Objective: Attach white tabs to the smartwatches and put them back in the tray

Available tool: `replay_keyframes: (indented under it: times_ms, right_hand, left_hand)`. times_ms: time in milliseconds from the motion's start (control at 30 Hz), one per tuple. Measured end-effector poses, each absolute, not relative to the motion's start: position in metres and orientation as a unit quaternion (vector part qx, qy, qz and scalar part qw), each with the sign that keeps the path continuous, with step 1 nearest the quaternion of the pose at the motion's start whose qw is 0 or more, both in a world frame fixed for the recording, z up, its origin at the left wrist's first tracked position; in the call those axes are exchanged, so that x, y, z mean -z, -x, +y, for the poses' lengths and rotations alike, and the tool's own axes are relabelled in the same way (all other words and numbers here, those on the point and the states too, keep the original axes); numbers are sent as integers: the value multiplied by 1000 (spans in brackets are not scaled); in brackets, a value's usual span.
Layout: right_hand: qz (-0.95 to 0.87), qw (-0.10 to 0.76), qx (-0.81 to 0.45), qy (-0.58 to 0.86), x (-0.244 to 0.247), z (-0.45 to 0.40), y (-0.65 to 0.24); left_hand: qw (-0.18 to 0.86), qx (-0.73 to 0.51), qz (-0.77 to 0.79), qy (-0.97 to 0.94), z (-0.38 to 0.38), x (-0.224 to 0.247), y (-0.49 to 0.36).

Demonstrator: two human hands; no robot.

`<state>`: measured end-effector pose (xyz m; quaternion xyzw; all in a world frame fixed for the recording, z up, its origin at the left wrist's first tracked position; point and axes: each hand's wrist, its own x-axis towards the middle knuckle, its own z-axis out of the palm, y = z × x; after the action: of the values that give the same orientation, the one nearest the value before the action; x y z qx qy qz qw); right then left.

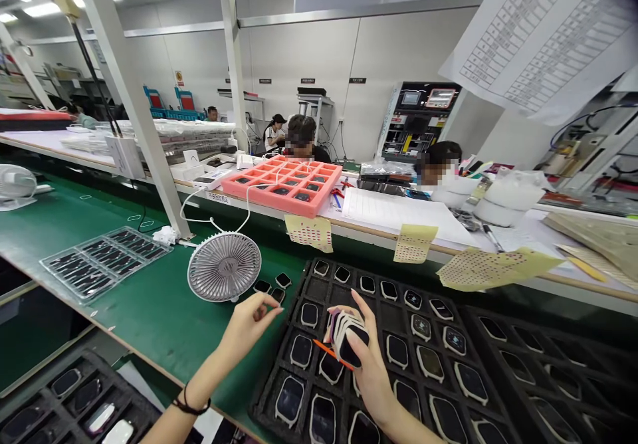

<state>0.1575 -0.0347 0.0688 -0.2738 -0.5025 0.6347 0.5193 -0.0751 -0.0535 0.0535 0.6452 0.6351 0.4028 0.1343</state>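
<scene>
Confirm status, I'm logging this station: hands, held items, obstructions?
Right hand gripping stack of smartwatch bodies over black foam tray. Left hand pinched, nothing visible, by loose watches. Small fan beside it, not blocking.

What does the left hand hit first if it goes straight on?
Probably the near rim of the black foam tray, just ahead of the left hand. A loose watch lies just above that line, so it could come first; depth is unclear.

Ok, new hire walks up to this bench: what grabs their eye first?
The black foam tray of watch cases fills the lower middle, with the right hand holding a stack of cases above it. Farther back, a pink foam tray sits mid-frame, and a fan stands left of the hands.
</scene>
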Motion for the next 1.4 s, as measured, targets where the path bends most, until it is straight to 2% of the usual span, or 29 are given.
replay_keyframes:
  times_ms: [100, 200, 267, 700, 900, 1033, 1133, 1300, 1400]
  right_hand:
    - [-526, 532, -609, 263, -64, -35, -156]
    - [-545, 544, -574, 278, -62, -37, -157]
    - [-550, 550, -560, 287, -63, -39, -159]
    - [-553, 565, -545, 279, -70, -43, -164]
    - [-602, 574, -482, 273, -70, -44, -165]
    - [-613, 574, -477, 260, -71, -45, -167]
    - [-588, 576, -495, 277, -75, -43, -167]
    - [-580, 582, -485, 299, -76, -38, -171]
    - [-580, 575, -493, 300, -74, -40, -172]
  left_hand:
    - [229, -545, 533, -605, -66, -88, 27]
    - [335, -581, 461, -581, -71, -109, -8]
    - [367, -590, 437, -571, -71, -114, -20]
    - [295, -620, 406, -603, -69, -115, -31]
    - [345, -620, 396, -583, -68, -109, -35]
    - [317, -627, 394, -593, -68, -107, -36]
    - [334, -593, 387, -622, -68, -100, -33]
    - [569, -425, 330, -622, -68, -80, -25]
    - [582, -380, 356, -625, -70, -73, -22]
